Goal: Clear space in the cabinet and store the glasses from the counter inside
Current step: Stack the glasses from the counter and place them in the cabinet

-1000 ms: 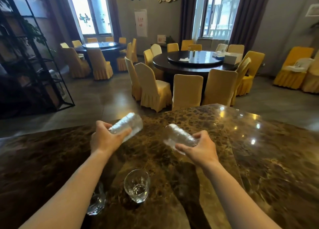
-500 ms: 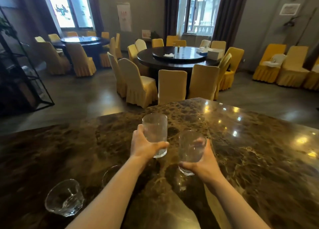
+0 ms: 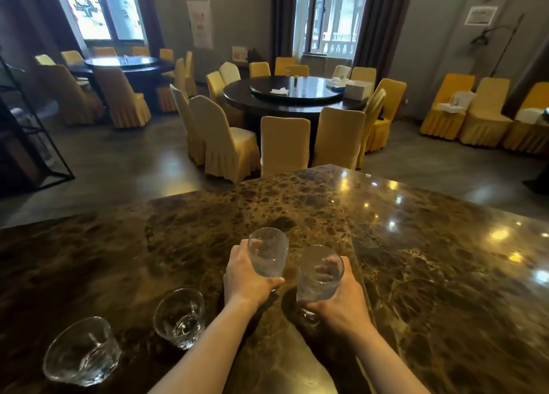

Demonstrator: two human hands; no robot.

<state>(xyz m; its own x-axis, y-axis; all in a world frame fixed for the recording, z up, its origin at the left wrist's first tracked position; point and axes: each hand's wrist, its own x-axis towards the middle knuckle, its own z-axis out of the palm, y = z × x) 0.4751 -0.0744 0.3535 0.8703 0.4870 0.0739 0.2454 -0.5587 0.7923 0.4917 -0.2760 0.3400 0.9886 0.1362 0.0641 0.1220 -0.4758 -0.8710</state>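
My left hand [image 3: 246,278] grips a clear tumbler [image 3: 269,252], held upright just above the brown marble counter [image 3: 430,260]. Close beside it, my right hand [image 3: 338,301] wraps around a second clear tumbler [image 3: 319,275], also upright. Two more clear glasses rest on the counter to the left: one [image 3: 179,318] near my left forearm and another [image 3: 81,352] at the lower left. No cabinet is in view.
Beyond the counter's far edge lies a dining room with round dark tables [image 3: 294,92] ringed by yellow-covered chairs [image 3: 283,144]. A black metal shelf frame [image 3: 32,132] stands at the left. More yellow chairs [image 3: 484,111] line the right wall.
Both tumblers went from tilted sideways to upright. My hands drew closer together and toward me, and the view shifted so the two counter glasses sit further left.
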